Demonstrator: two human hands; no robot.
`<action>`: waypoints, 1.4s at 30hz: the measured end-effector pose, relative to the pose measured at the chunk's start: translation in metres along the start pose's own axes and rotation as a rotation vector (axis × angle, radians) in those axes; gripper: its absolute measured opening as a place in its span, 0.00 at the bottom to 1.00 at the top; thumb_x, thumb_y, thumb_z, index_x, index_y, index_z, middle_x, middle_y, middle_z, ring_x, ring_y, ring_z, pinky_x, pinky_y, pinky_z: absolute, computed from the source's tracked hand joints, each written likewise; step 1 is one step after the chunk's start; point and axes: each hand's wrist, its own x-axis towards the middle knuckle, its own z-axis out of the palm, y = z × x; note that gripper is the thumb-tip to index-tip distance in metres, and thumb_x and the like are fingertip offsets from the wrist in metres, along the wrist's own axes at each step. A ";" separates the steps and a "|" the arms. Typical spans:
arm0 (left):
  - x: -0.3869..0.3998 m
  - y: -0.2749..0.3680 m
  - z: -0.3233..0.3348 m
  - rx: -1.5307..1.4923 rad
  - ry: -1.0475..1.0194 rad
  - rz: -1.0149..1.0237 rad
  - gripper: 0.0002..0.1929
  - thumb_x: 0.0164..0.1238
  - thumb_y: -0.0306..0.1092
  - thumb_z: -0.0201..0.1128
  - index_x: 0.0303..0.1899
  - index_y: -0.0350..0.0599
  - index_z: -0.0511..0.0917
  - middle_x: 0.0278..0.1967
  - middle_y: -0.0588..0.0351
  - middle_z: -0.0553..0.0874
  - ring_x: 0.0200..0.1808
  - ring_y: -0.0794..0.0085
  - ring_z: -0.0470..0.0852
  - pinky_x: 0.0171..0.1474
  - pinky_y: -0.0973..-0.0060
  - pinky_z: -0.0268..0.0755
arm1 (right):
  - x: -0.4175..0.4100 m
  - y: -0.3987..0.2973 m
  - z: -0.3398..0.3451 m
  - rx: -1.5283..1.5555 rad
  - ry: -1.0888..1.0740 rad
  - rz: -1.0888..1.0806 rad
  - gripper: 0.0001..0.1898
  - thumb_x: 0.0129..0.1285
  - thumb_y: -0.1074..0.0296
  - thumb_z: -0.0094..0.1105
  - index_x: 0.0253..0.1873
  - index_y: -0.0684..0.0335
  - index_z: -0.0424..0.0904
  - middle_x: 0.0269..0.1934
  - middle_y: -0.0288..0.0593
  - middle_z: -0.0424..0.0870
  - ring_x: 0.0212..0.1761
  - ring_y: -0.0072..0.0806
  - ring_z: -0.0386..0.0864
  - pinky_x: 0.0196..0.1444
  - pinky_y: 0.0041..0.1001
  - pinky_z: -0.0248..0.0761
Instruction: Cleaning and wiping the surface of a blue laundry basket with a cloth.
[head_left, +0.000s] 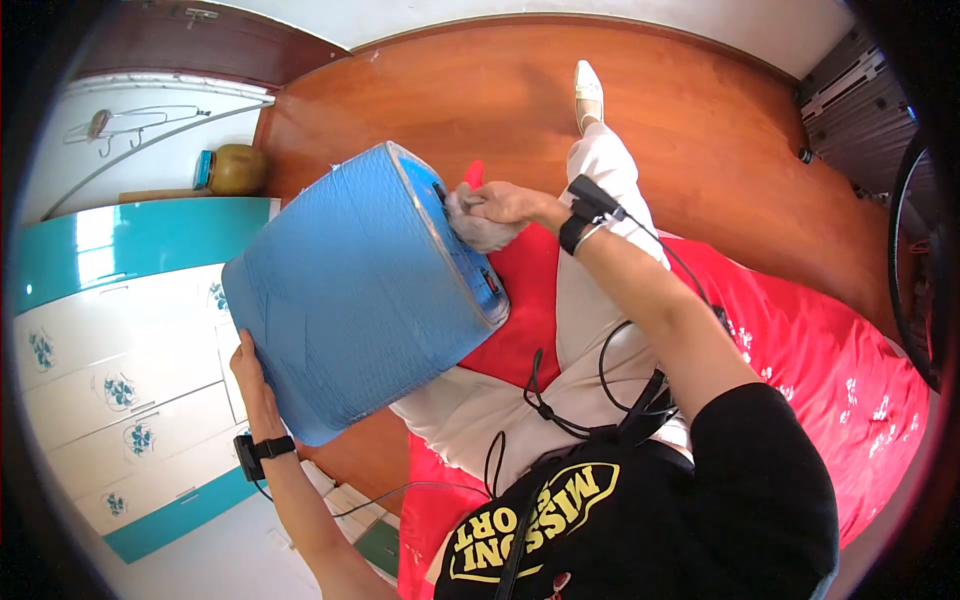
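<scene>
A stool-like object covered in blue quilted fabric (352, 285) lies tilted above my lap, its blue underside facing right. My left hand (251, 371) rests against its lower left edge, fingers partly hidden behind it. In my right hand (502, 204) is a bunched greyish-white cloth (484, 229), pressed at the open rim of the underside. A bright red piece (474, 174) sticks up beside those fingers; what it belongs to cannot be told. Small dark fittings (489, 282) show on the underside below the cloth.
I sit on a bed with a red floral cover (817, 360). Black cables (551, 412) lie over my lap. White and teal drawers (135, 360) stand at the left, near a brownish round pot (238, 169). A dark door (210, 41) is at upper left, a dark grey case (847, 90) at upper right.
</scene>
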 end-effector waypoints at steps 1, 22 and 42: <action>-0.001 0.000 -0.006 0.019 0.023 -0.023 0.31 0.72 0.53 0.55 0.49 0.21 0.76 0.45 0.40 0.83 0.44 0.60 0.82 0.47 0.68 0.74 | -0.009 -0.027 -0.013 -0.162 -0.255 0.106 0.21 0.59 0.57 0.55 0.53 0.66 0.78 0.41 0.55 0.83 0.45 0.39 0.80 0.52 0.35 0.71; 0.009 0.011 0.046 0.016 -0.018 0.070 0.26 0.75 0.49 0.51 0.38 0.26 0.79 0.34 0.48 0.83 0.34 0.70 0.79 0.39 0.74 0.72 | 0.058 0.062 -0.030 -0.145 0.324 0.125 0.24 0.64 0.46 0.51 0.44 0.63 0.84 0.42 0.61 0.83 0.47 0.49 0.82 0.51 0.40 0.73; 0.012 -0.011 0.016 0.118 0.015 -0.027 0.27 0.76 0.51 0.49 0.40 0.27 0.78 0.35 0.47 0.83 0.35 0.68 0.80 0.38 0.72 0.73 | 0.052 0.022 -0.002 -0.300 0.174 0.218 0.21 0.58 0.52 0.56 0.56 0.45 0.79 0.46 0.50 0.84 0.49 0.49 0.81 0.51 0.43 0.74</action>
